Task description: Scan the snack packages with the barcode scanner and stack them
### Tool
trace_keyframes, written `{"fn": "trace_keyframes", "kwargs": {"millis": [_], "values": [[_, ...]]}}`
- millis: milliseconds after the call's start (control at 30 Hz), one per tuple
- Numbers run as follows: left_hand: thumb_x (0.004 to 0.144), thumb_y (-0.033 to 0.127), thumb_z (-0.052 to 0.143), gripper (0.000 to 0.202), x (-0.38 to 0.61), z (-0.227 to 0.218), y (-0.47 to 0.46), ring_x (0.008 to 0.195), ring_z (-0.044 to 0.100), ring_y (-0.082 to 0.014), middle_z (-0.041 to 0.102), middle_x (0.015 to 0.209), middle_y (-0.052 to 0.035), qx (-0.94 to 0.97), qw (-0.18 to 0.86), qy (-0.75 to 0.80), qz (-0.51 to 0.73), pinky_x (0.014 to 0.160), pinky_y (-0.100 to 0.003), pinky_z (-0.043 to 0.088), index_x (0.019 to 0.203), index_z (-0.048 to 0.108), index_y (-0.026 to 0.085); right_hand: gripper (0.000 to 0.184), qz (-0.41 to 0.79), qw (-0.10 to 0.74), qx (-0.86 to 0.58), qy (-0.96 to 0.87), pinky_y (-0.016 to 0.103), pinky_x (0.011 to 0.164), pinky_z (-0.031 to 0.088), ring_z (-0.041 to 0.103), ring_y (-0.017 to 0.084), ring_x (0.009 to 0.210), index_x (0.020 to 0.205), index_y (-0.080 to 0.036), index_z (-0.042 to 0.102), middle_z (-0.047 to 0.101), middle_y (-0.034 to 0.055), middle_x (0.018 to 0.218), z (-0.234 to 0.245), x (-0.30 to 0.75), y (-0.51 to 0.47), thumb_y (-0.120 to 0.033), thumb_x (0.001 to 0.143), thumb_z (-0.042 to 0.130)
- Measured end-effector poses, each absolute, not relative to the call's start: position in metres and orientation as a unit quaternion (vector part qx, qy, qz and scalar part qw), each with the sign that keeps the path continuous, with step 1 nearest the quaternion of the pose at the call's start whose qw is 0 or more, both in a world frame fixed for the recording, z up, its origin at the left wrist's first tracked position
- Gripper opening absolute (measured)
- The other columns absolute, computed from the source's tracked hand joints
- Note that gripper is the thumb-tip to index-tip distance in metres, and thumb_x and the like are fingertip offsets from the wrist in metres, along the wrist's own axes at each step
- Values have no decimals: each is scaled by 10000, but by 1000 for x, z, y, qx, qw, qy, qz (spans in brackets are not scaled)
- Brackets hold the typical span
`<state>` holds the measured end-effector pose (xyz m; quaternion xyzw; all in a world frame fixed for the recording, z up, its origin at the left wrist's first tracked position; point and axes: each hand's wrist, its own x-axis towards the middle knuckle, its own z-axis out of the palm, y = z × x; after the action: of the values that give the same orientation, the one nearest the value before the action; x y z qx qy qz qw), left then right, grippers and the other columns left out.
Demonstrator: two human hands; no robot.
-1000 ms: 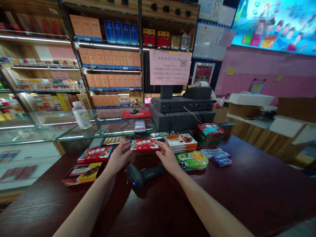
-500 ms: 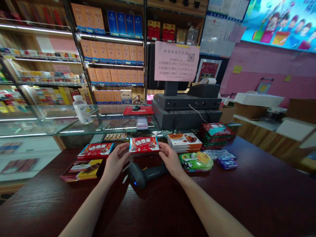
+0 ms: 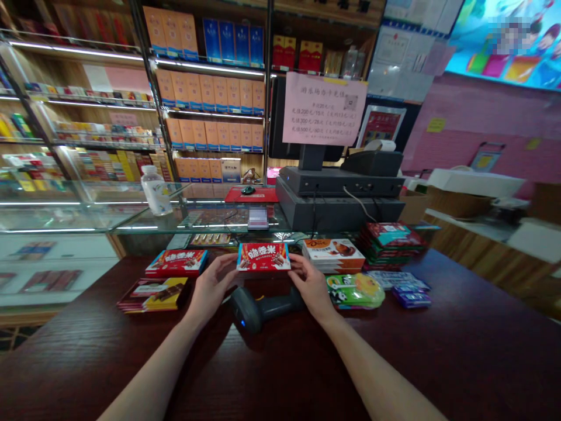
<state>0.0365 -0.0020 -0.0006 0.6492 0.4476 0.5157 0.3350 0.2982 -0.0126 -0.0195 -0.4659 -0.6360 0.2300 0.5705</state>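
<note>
A red and blue chocolate box [image 3: 263, 257] is held level between my two hands, its printed front towards me. My left hand [image 3: 213, 287] pinches its left end, and my right hand [image 3: 310, 286] grips the right end. Just below, a dark barcode scanner [image 3: 263, 310] lies on the brown table, its blue light showing; my right hand partly covers its handle end. Left of my left hand are similar red boxes [image 3: 176, 263] and a stack of yellow and dark red chocolate bars [image 3: 153, 294]. Orange and white Dove boxes [image 3: 333, 255] stand beyond my right hand.
Green snack packs [image 3: 356, 291], purple packets [image 3: 411, 296] and a stack of dark green and red packages [image 3: 392, 244] lie to the right. A cash register [image 3: 337, 199] stands behind, with a glass counter [image 3: 131, 219] and a bottle [image 3: 156, 190] at left.
The view has shifted slightly, so most things appear further right. Both hands still hold the chocolate box by its ends, and its front now faces me a little more squarely.
</note>
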Motion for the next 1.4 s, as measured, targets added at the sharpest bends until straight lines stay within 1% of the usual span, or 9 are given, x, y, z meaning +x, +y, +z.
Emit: {"fn": "trace_keyframes", "kwargs": {"millis": [233, 333, 500, 633, 800, 933, 1067, 1233, 1400], "values": [[836, 442, 634, 422, 36, 2, -8, 1180, 655, -239, 707, 1267, -42, 669, 285, 462, 507, 1104, -428, 460, 1205, 643, 237, 314, 139, 561, -445, -684, 426, 1028, 527, 633, 228, 1189, 1128, -253, 702, 684, 60, 1262, -23, 303, -11, -155, 867, 558], [848, 442, 617, 413, 36, 3, -10, 1190, 650, -232, 702, 1281, -26, 674, 281, 463, 502, 1107, -413, 459, 1212, 643, 251, 278, 120, 557, -453, -686, 450, 1030, 523, 641, 239, 1171, 1087, -261, 716, 690, 65, 1246, -22, 303, -12, -164, 872, 569], [862, 443, 603, 404, 35, 2, -9, 1194, 646, -220, 698, 1286, -13, 685, 268, 463, 495, 1113, -399, 452, 1222, 638, 264, 293, 127, 556, -446, -690, 451, 1044, 515, 633, 237, 1186, 1125, -258, 706, 681, 74, 1258, -22, 302, -13, -173, 888, 557], [865, 468, 595, 400, 34, 0, -9, 1215, 634, -226, 685, 1311, -8, 685, 264, 468, 492, 1117, -396, 446, 1212, 644, 275, 271, 135, 560, -449, -683, 447, 1046, 513, 644, 238, 1176, 1109, -264, 712, 693, 64, 1252, -19, 302, -15, -195, 888, 571], [870, 484, 582, 401, 36, 2, -11, 1213, 635, -227, 678, 1320, -16, 689, 254, 470, 489, 1102, -373, 455, 1201, 646, 268, 225, 120, 573, -455, -671, 428, 1023, 517, 679, 241, 1117, 1057, -261, 729, 737, 56, 1174, -13, 302, -19, -241, 903, 565], [859, 455, 599, 447, 37, 3, -11, 1238, 621, -222, 672, 1326, -21, 699, 242, 466, 485, 1118, -365, 437, 1267, 597, 273, 214, 137, 580, -479, -645, 416, 956, 544, 711, 250, 1020, 1046, -258, 737, 764, 55, 1079, -10, 301, -21, -295, 910, 576], [868, 441, 591, 537, 36, 3, -9, 1346, 533, -225, 619, 1406, -35, 706, 220, 461, 490, 1180, -397, 357, 1372, 494, 284, 257, 193, 585, -489, -618, 385, 845, 583, 740, 234, 891, 1109, -255, 722, 777, 48, 982, -8, 299, -20, -350, 925, 570], [891, 414, 585, 632, 33, 2, -5, 1379, 497, -233, 595, 1434, -49, 735, 169, 451, 477, 1185, -431, 347, 1479, 387, 291, 324, 240, 606, -484, -584, 327, 707, 590, 735, 211, 780, 1144, -224, 717, 769, 45, 841, -3, 295, -20, -413, 918, 582], [873, 355, 629, 631, 31, 0, 2, 1426, 430, -258, 506, 1512, -56, 765, 49, 444, 464, 1198, -453, 324, 1471, 432, 308, 380, 267, 621, -489, -552, 281, 591, 543, 686, 183, 645, 1131, -187, 724, 726, 26, 692, 5, 290, -19, -452, 883, 612]]}}
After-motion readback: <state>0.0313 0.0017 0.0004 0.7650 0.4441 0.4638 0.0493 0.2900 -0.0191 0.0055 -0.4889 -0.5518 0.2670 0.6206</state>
